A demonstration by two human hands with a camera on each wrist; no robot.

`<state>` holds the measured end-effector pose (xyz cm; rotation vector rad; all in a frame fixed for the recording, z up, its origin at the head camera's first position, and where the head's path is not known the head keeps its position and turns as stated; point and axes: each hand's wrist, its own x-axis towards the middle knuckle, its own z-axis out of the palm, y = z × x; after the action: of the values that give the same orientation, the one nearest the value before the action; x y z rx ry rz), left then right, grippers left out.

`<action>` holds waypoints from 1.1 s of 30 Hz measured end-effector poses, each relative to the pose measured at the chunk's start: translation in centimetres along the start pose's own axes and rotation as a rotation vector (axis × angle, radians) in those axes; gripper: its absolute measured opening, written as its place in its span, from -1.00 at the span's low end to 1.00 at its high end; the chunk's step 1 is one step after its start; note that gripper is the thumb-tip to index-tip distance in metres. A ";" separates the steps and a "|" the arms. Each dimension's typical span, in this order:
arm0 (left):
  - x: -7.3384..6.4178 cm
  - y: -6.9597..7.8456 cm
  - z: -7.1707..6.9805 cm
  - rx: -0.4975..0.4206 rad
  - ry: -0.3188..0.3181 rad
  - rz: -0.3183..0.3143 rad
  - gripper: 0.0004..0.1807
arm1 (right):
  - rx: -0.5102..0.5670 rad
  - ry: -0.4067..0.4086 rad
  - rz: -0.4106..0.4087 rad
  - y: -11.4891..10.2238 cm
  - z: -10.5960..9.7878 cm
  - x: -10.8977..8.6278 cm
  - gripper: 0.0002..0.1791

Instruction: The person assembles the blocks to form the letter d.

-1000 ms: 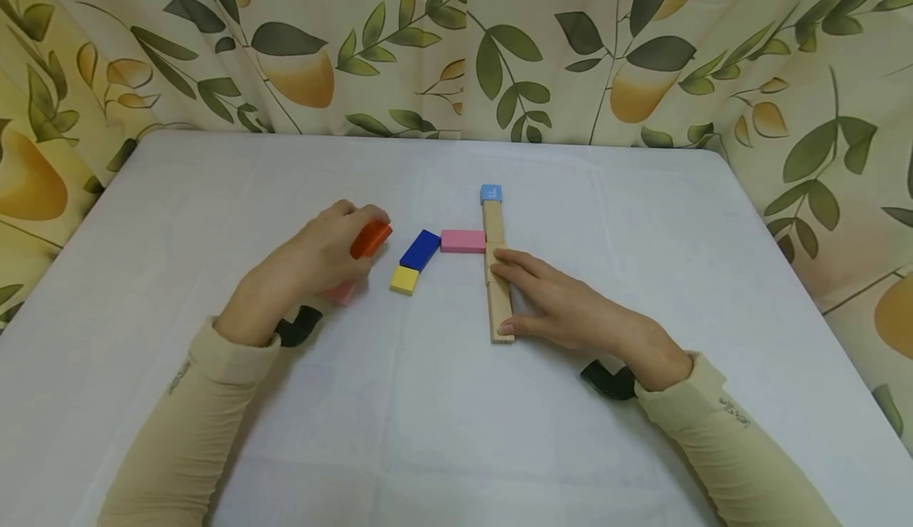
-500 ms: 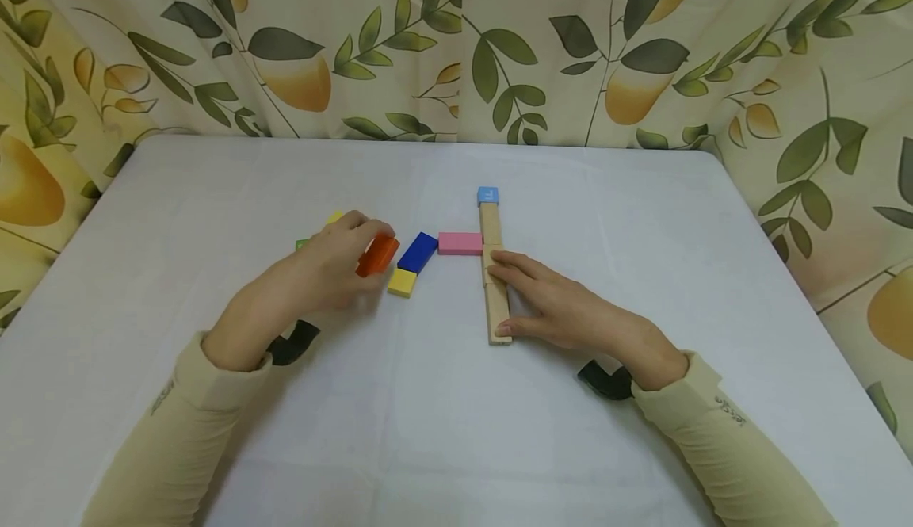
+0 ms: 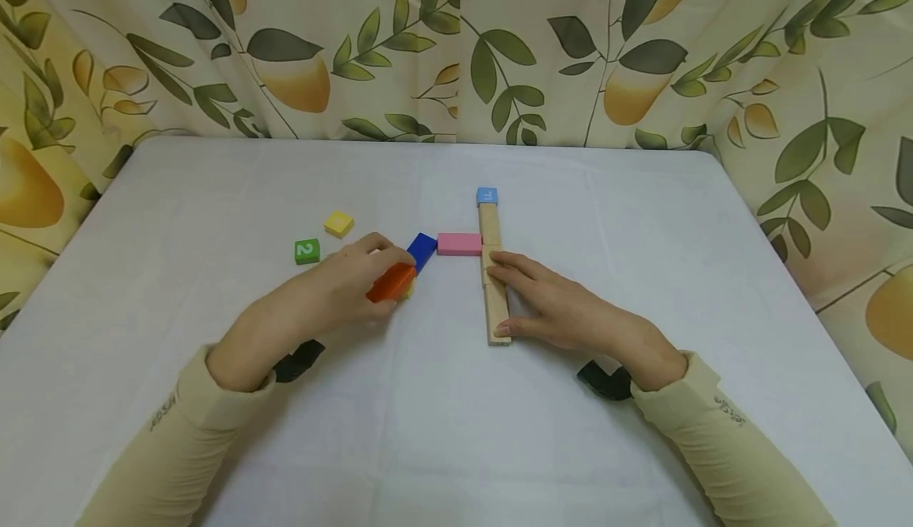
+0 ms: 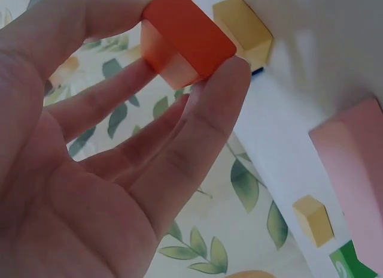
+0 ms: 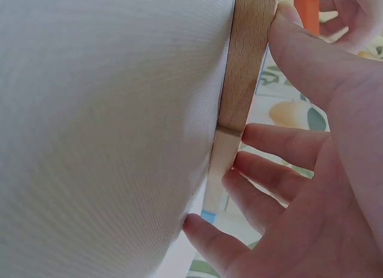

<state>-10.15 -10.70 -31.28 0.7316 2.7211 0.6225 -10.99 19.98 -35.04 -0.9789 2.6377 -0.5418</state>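
In the head view my left hand (image 3: 331,285) pinches an orange block (image 3: 392,282) between thumb and fingers, over a mostly hidden yellow block (image 3: 410,291). That yellow piece meets the near end of a slanted blue block (image 3: 422,250). A pink block (image 3: 460,244) links the blue one to a column of plain wooden blocks (image 3: 497,313), topped by a light blue block (image 3: 487,196). My right hand (image 3: 571,301) rests its fingertips and thumb on the column. In the right wrist view its fingers (image 5: 278,143) are fairly straight against the wood (image 5: 245,62).
Left of the figure lie a green block (image 3: 307,251) marked 2 and a loose yellow block (image 3: 338,223). Another pink block (image 4: 356,170) shows in the left wrist view; my left hand hides it in the head view. White cloth (image 3: 456,432) covers the table; a patterned curtain (image 3: 399,43) hangs behind.
My left hand has carried the orange block to the right, toward the yellow and blue blocks, uncovering the green and loose yellow blocks. The right hand has stayed on the wooden column.
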 end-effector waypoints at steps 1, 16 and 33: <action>0.0 0.1 0.1 0.005 0.004 0.008 -0.46 | -0.001 0.001 0.000 0.0 0.0 0.0 -0.11; -0.1 0.4 1.2 0.116 -0.032 0.246 -0.51 | -0.006 -0.004 0.008 0.0 0.1 0.0 -0.09; -0.6 0.8 1.9 0.207 -0.125 0.279 -0.58 | -0.010 -0.011 0.017 -0.1 0.0 0.0 -0.09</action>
<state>-8.69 -9.73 -32.48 1.1729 2.6136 0.3374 -10.95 19.92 -35.01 -0.9589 2.6390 -0.5192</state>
